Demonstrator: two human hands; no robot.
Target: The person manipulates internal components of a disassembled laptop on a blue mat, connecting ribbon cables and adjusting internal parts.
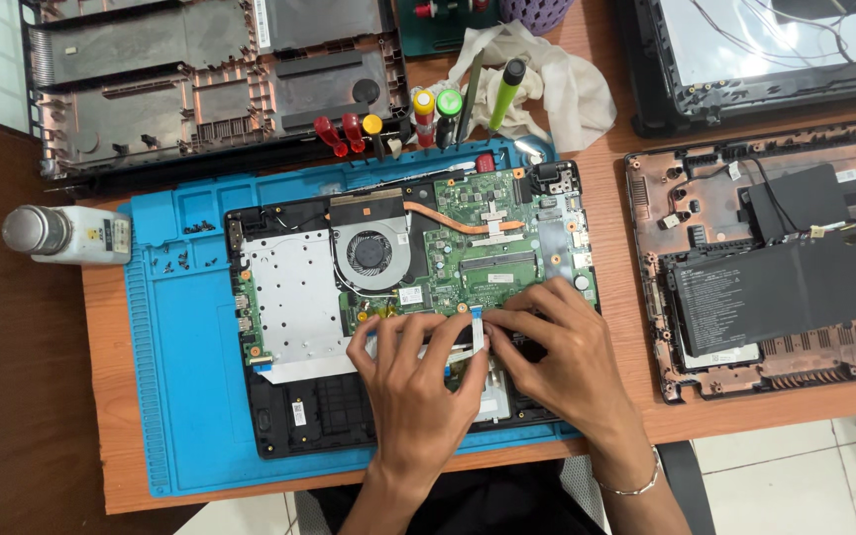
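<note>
Both hands meet over the lower middle of the opened black laptop base (289,416), which lies on a blue silicone work mat (175,396) near the table's front edge. Left hand (418,391) lies palm down, wrist toward the front edge, fingers curled forward and pinching a thin white flat ribbon cable with a blue tip (476,332). Right hand (562,362) comes in from the right at a slant, a thin silver bracelet (636,487) on its wrist, fingertips pressed against the same cable end beside the left fingers. The cable's long axis seems to run toward the back edge, blue tip pointing at the green circuit board (468,263); most of its length is hidden under the fingers, so its lower end cannot be made out. A round grey cooling fan (373,252) sits left of the board. Whatever lies beneath the palms is covered. At the table's right edge another laptop shell with a flat black battery (785,287) is cut off.
</note>
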